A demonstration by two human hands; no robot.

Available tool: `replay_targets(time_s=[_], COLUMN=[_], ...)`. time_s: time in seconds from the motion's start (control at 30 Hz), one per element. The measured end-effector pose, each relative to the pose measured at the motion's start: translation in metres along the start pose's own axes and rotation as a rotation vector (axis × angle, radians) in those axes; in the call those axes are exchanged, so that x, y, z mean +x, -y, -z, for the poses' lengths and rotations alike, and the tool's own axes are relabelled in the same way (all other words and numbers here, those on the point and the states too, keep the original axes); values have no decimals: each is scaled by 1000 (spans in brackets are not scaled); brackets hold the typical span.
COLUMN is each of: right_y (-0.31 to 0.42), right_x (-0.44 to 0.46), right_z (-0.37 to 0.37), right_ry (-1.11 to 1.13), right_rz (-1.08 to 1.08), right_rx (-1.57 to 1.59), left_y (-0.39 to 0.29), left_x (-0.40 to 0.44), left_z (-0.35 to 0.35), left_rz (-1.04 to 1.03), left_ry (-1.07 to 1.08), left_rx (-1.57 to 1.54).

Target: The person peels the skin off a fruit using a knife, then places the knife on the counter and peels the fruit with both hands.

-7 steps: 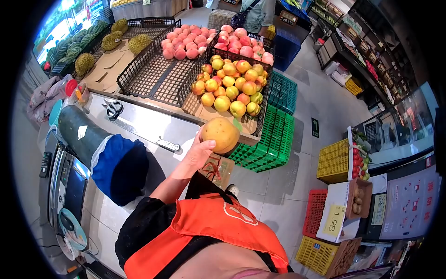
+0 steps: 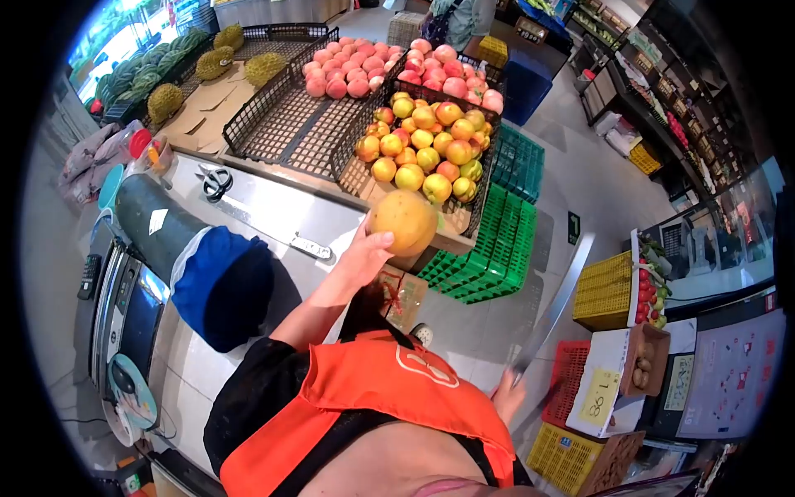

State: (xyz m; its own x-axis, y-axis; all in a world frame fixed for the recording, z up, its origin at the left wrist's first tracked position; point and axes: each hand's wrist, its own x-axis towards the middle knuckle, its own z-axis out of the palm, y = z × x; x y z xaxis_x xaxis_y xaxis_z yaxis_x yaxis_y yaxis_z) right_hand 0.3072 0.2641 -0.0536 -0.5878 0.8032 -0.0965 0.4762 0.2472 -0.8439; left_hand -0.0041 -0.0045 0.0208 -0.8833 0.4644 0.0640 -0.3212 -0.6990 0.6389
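Note:
My left hand is stretched forward, its fingers curled round a large round yellow-orange fruit with small dark specks. The fruit is in front of the near corner of the crate of yellow-red nectarines. Low on the right, my right hand is closed on the handle of a long knife. The blade points up and away, over the floor and well apart from the fruit. Part of the right hand is hidden behind my orange apron.
On the steel counter lie scissors, another long blade with a pale handle, and a big dark green gourd with a blue cover. Green crates stand below the fruit display; yellow crates are at right.
My right hand has come into view at lower right with the long knife. The left hand still holds the fruit, slightly right of before; the whole view has shifted a little.

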Motion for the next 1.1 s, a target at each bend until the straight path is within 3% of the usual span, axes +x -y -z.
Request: replay_targets(time_s=[0.13, 0.2, 0.37, 0.6, 1.1], right_y=[110, 161, 191, 194, 204], right_x=[48, 41, 34, 23, -3], right_z=[-54, -74, -126, -153, -169], right_ry=[67, 104, 266, 318, 363], right_rz=[285, 501, 1021, 1144, 1139], right_rx=[231, 2, -106, -173, -243], left_y=[-9, -13, -8, -15, -23], left_x=[-3, -6, -17, -42, -61], left_z=[-1, -9, -5, -2, 27], left_rz=[25, -3, -95, -177, -239], left_ry=[11, -14, -89, -175, -219], left_rx=[-8, 9, 127, 202, 231])
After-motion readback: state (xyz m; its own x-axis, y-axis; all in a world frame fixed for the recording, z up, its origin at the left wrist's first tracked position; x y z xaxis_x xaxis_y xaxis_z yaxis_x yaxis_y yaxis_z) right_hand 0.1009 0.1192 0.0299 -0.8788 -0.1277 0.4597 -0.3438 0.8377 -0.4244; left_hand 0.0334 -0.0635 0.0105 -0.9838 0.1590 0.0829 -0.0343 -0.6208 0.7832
